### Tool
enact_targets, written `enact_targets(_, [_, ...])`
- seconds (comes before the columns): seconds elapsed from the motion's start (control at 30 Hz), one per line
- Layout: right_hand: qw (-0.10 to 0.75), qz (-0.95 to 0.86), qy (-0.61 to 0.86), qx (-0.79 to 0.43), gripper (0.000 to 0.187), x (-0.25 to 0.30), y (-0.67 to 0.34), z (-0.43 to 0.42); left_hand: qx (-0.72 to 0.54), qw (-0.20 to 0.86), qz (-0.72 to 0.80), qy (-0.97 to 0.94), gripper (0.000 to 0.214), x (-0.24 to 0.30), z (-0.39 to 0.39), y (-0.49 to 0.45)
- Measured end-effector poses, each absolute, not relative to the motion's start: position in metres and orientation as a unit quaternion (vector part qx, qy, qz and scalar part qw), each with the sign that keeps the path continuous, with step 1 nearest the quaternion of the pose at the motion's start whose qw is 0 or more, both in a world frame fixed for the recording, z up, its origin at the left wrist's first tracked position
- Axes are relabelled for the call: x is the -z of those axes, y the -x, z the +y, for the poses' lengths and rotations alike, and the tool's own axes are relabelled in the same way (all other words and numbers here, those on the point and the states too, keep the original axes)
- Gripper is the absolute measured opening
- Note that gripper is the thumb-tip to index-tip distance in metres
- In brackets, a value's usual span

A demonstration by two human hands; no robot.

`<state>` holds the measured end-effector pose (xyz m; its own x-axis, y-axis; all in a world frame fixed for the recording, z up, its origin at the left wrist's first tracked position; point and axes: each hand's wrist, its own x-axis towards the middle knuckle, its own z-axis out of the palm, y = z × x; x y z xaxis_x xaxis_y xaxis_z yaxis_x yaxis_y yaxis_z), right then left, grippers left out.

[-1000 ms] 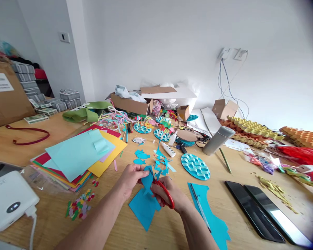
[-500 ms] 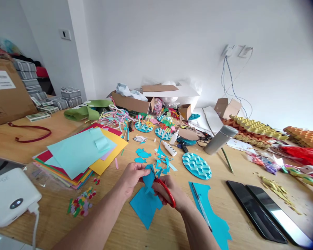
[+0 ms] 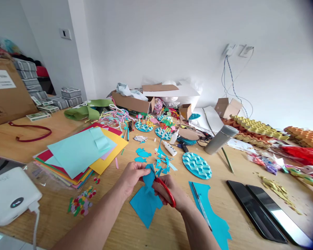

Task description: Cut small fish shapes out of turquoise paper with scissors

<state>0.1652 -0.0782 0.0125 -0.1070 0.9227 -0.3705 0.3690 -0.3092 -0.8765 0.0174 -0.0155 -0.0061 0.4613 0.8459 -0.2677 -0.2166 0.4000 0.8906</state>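
Note:
Between the thumb and fingers of my left hand (image 3: 132,177) is a small blue paper fish (image 3: 148,180), raised above the table. My right hand (image 3: 169,192) grips red-handled scissors (image 3: 167,191), whose blades meet the fish's right edge. Below both hands lies a blue paper sheet (image 3: 144,208) with a faint drawn outline. Just beyond, several blue paper fish cutouts (image 3: 143,152) rest beside a scatter of blue paper scraps (image 3: 163,163). To the right a pen (image 3: 201,205) lies on a larger blue offcut (image 3: 214,215).
Coloured paper sheets (image 3: 78,152) and paper dots (image 3: 82,201) lie left, near a white power bank (image 3: 13,196). A wavy blue disc (image 3: 197,166), a glue bottle (image 3: 169,148), a grey tumbler (image 3: 220,140) and two phones (image 3: 255,210) stand or lie right. Boxes line the wall.
Almost nothing differs. Both hands, the paper fish and the scissors keep nearly the same position; the view has shifted very slightly.

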Motion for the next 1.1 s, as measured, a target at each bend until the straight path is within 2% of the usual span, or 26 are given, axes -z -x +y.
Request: enact_targets(1.1, [0.262, -0.524, 0.618, -0.524, 0.026, -0.0090, -0.1663, -0.0779, -0.346, 0.732, 0.378, -0.448, 0.019, 0.0039, -0.0148, -0.0163])
